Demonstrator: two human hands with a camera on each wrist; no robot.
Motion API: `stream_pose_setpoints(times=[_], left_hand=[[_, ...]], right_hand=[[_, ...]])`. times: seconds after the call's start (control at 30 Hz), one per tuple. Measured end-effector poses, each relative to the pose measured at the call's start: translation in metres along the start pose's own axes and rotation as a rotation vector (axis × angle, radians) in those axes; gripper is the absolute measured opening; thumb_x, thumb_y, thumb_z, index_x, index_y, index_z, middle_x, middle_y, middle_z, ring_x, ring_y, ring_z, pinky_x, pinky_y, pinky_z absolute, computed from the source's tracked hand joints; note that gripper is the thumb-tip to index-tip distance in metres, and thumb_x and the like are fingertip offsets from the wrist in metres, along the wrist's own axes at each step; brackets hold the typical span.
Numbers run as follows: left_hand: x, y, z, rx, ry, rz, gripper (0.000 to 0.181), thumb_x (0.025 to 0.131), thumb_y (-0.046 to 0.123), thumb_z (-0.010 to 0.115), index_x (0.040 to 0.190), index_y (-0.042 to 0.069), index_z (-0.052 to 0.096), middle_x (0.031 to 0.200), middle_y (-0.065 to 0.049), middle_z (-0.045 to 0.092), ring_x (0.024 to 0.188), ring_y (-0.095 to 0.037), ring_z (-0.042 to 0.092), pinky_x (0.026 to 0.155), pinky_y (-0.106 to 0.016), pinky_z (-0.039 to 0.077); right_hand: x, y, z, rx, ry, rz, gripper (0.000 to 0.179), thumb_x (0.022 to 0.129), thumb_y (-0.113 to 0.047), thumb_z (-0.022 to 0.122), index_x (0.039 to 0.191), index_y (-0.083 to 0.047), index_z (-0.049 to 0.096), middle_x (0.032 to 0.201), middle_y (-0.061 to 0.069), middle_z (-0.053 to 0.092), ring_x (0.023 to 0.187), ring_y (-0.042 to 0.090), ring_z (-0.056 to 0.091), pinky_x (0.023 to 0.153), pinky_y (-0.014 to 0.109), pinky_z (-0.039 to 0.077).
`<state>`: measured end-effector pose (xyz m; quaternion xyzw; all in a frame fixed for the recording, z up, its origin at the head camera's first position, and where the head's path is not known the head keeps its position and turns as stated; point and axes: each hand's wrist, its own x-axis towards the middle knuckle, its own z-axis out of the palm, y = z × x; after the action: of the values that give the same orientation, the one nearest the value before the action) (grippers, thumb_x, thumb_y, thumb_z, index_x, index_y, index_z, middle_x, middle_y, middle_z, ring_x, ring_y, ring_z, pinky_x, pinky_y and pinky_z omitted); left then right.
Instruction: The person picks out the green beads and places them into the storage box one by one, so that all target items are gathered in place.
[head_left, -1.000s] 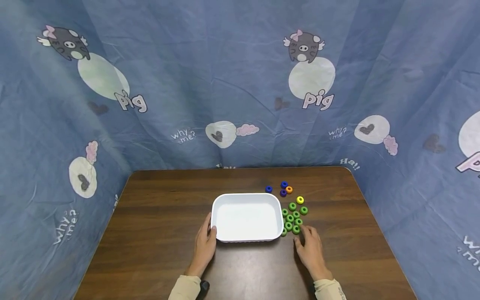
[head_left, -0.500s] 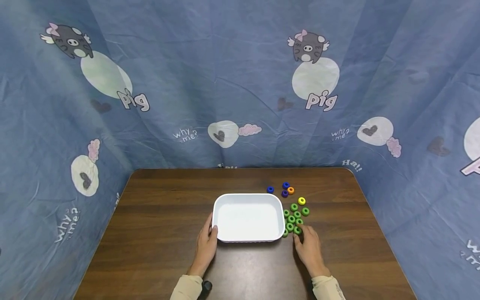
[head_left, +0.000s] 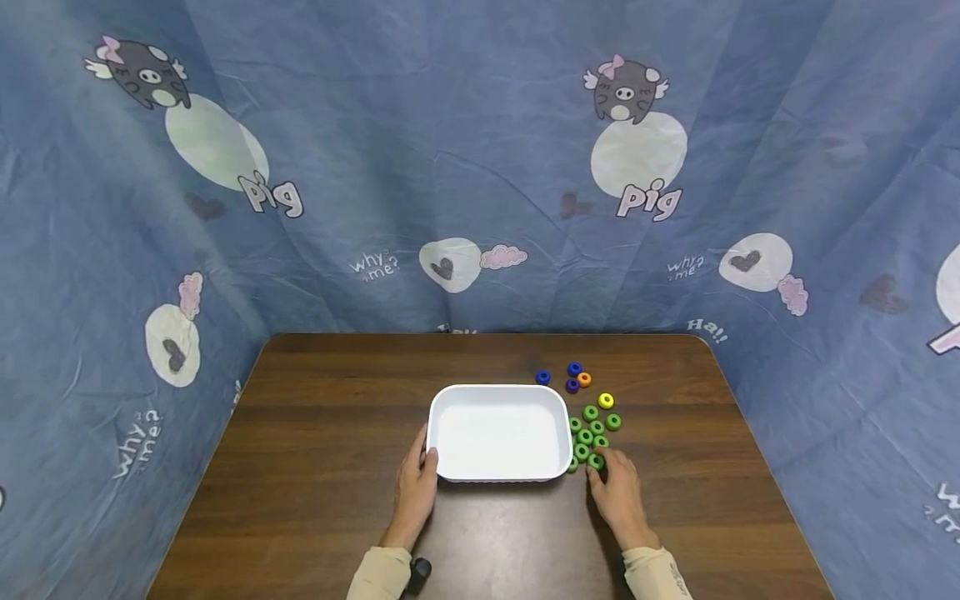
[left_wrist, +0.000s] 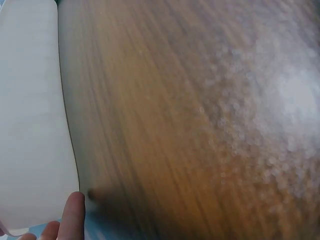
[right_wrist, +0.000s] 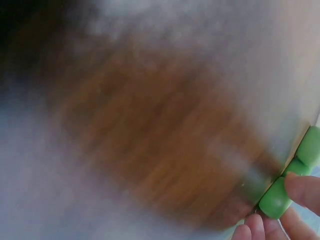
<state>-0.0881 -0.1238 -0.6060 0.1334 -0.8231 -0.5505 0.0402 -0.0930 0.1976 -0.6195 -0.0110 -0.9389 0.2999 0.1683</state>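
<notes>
A white rectangular tray (head_left: 501, 473) lies on the wooden table. My left hand (head_left: 416, 490) holds its front left corner, the thumb near the front side and the fingers along the left wall. In the left wrist view a fingertip (left_wrist: 75, 212) touches the tray's lower edge. To the right of the tray, my right hand (head_left: 618, 493) pinches a green ring-shaped bead (head_left: 596, 461) between thumb and fingers. The right wrist view shows this green bead (right_wrist: 275, 199) between the fingertips, with more green beads behind it. Part of the bead is hidden by the hand.
Several green beads (head_left: 585, 437) cluster against the tray's right side. A yellow bead (head_left: 606, 401) lies behind them. Farther back are an orange bead (head_left: 584, 380), a purple bead (head_left: 572, 385) and two blue beads (head_left: 543, 377). A patterned blue curtain (head_left: 480, 167) surrounds the table's back and sides.
My right hand has shifted slightly left, and its thumb and fingers have come round the front green bead. My left hand stays at the tray. The head view has shifted a little.
</notes>
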Motion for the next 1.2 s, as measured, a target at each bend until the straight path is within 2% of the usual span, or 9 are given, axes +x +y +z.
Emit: stream_pose_setpoints(times=[0.2, 0.33, 0.53, 0.67, 0.77, 0.9, 1.07, 1.2], left_hand=[[-0.001, -0.001, -0.001, -0.009, 0.001, 0.000, 0.051, 0.105, 0.019, 0.047, 0.155, 0.015, 0.039, 0.158, -0.013, 0.043, 0.136, -0.037, 0.053, 0.113, -0.056, 0.041], [0.000, -0.001, 0.001, -0.018, 0.006, 0.007, 0.050, 0.105, 0.019, 0.048, 0.154, 0.014, 0.041, 0.157, -0.014, 0.045, 0.138, -0.037, 0.051, 0.113, -0.057, 0.040], [0.000, -0.003, 0.003, -0.017, 0.012, 0.025, 0.049, 0.105, 0.018, 0.048, 0.153, 0.011, 0.042, 0.155, -0.017, 0.047, 0.137, -0.038, 0.052, 0.112, -0.057, 0.041], [0.000, -0.005, 0.002, -0.006, 0.013, 0.020, 0.049, 0.106, 0.019, 0.047, 0.154, 0.010, 0.042, 0.155, -0.018, 0.046, 0.133, -0.040, 0.054, 0.110, -0.057, 0.043], [0.000, -0.005, 0.001, -0.004, 0.012, 0.015, 0.049, 0.106, 0.020, 0.046, 0.154, 0.010, 0.041, 0.156, -0.018, 0.045, 0.134, -0.040, 0.054, 0.110, -0.057, 0.043], [0.001, -0.006, 0.000, -0.006, 0.015, 0.022, 0.050, 0.106, 0.021, 0.046, 0.154, 0.009, 0.041, 0.157, -0.018, 0.044, 0.138, -0.040, 0.050, 0.112, -0.056, 0.043], [0.001, -0.006, 0.001, -0.001, 0.024, 0.029, 0.049, 0.105, 0.021, 0.047, 0.153, 0.010, 0.043, 0.154, -0.017, 0.048, 0.138, -0.039, 0.051, 0.111, -0.056, 0.043], [0.001, -0.005, 0.001, 0.006, 0.026, 0.029, 0.049, 0.105, 0.020, 0.048, 0.152, 0.010, 0.044, 0.153, -0.018, 0.049, 0.136, -0.039, 0.053, 0.111, -0.056, 0.043]], right_hand=[[-0.001, -0.002, -0.002, 0.015, -0.052, 0.082, 0.030, 0.080, -0.004, 0.080, 0.108, 0.002, 0.070, 0.097, 0.018, 0.072, 0.086, 0.032, 0.067, 0.077, 0.049, 0.053], [-0.002, -0.002, -0.004, 0.013, -0.083, 0.123, 0.030, 0.082, -0.007, 0.080, 0.110, -0.001, 0.070, 0.100, 0.017, 0.072, 0.085, 0.028, 0.067, 0.074, 0.043, 0.054], [-0.004, -0.006, -0.009, 0.021, -0.052, 0.135, 0.031, 0.081, -0.008, 0.081, 0.109, 0.000, 0.071, 0.096, 0.017, 0.073, 0.082, 0.027, 0.068, 0.070, 0.040, 0.054], [0.003, -0.013, -0.014, 0.040, -0.003, 0.102, 0.032, 0.079, -0.007, 0.082, 0.109, 0.001, 0.072, 0.092, 0.016, 0.073, 0.078, 0.027, 0.069, 0.069, 0.041, 0.053], [0.010, -0.021, -0.018, 0.062, 0.029, 0.060, 0.032, 0.079, -0.007, 0.083, 0.109, 0.000, 0.072, 0.097, 0.018, 0.074, 0.080, 0.029, 0.070, 0.070, 0.043, 0.055], [0.020, -0.036, -0.025, 0.074, 0.047, 0.019, 0.033, 0.081, -0.009, 0.083, 0.110, -0.001, 0.072, 0.102, 0.018, 0.075, 0.083, 0.031, 0.072, 0.070, 0.042, 0.056], [0.031, -0.057, -0.033, 0.090, 0.057, -0.015, 0.033, 0.081, -0.012, 0.083, 0.111, -0.002, 0.072, 0.099, 0.017, 0.075, 0.083, 0.031, 0.072, 0.068, 0.042, 0.057], [0.039, -0.071, -0.031, 0.135, 0.071, -0.072, 0.032, 0.079, -0.008, 0.084, 0.108, -0.002, 0.072, 0.099, 0.016, 0.075, 0.082, 0.032, 0.072, 0.069, 0.045, 0.058]])
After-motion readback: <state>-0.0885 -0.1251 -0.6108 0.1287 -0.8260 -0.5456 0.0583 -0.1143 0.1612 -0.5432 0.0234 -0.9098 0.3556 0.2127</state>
